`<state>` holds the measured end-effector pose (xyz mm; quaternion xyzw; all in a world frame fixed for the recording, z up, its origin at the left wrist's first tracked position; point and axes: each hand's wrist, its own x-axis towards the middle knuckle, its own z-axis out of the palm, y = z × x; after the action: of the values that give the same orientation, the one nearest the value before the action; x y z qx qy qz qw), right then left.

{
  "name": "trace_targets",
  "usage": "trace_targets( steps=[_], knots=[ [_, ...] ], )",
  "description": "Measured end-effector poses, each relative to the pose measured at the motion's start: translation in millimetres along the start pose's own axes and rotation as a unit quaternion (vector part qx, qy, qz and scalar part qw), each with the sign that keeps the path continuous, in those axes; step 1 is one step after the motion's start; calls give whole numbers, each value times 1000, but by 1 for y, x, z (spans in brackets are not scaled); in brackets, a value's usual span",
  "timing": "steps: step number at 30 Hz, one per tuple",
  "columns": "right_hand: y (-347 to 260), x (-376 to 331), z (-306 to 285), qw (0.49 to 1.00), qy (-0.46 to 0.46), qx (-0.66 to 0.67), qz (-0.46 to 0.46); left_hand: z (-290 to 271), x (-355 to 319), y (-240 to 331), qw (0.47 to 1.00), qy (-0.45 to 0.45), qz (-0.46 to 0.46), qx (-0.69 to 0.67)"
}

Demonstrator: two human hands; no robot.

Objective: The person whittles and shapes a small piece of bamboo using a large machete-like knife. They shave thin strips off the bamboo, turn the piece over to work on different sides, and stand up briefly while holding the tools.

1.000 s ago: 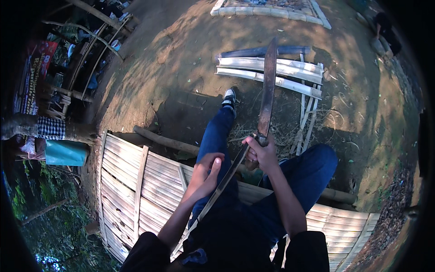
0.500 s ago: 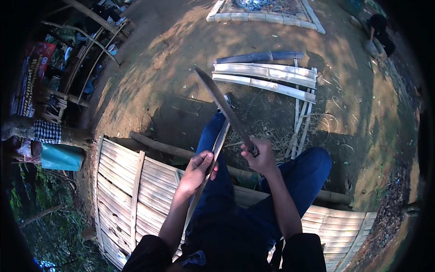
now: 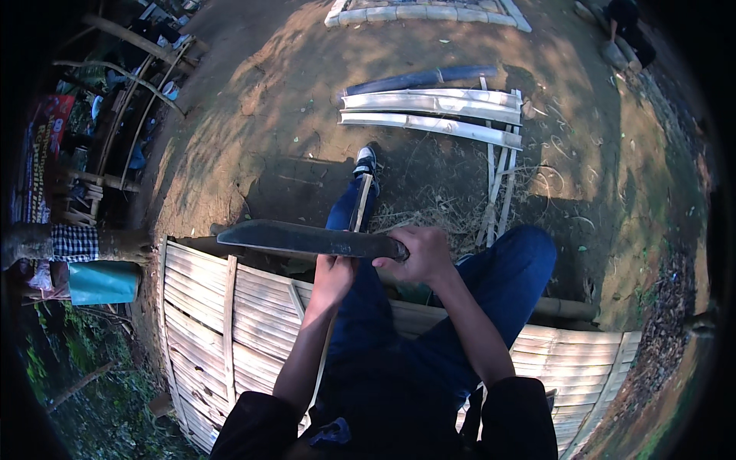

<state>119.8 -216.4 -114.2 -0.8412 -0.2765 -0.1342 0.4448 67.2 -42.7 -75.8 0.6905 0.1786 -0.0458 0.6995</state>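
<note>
Dark steel machete (image 3: 299,239) sideways across a pale bamboo strip (image 3: 361,202), both hands loaded

Blade: long, flat, dull grey-black, angled tip out to the left, over the left thigh. Handle end to the right, mostly hidden in the fist. Strip: narrow, straight, runs lengthwise along the left leg from near the shoe (image 3: 366,160) back toward the lap. Blade crosses over it in view; cannot tell if the edge touches.

Right hand (image 3: 420,251): wrapped tight on the handle, knuckles up, thumb pointing left beside the blade root. Forearm slants in from lower right, elbow bent. Left hand (image 3: 334,277): closed on the strip just below the blade, back of hand up, fingertips hidden behind the steel. Forearm rises from lower left.

Under that: blue denim jeans (image 3: 506,268), left leg stretched forward, right knee bent outward. Slatted bamboo platform (image 3: 195,307) below, smooth pale slats, cross battens.

Ground ahead is packed brown earth, with thin curly shavings (image 3: 422,217) heaped beyond the right hand. Farther out: split bamboo lengths (image 3: 437,103), whitish, trough-shaped, laid over thin slats (image 3: 493,192); beside them a dark bamboo length (image 3: 422,77)

Outer left: teal sheet (image 3: 103,283), black-and-white checked cloth (image 3: 75,243) around a trunk. Top right: another person (image 3: 635,37), dark clothing, low to the ground
</note>
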Motion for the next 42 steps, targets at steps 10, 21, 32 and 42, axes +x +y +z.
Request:
trace_targets(
  steps=[10, 21, 32, 42],
  knots=[
    [-1, 3, -5, 991, 55, -38, -112, 11, -21, -13, 962, 43, 139, 229],
    [35, 4, 2, 994, 104, 25, 19, 1, -34, 14, 977, 51, 82, 188],
    [14, 7, -8, 981, 148, 123, 21, -22, -16, 10, 992, 41, 81, 82],
    [-3, 2, 4, 991, 68, 92, -65, 3, -22, -8, 990, 30, 70, 122]
  ],
)
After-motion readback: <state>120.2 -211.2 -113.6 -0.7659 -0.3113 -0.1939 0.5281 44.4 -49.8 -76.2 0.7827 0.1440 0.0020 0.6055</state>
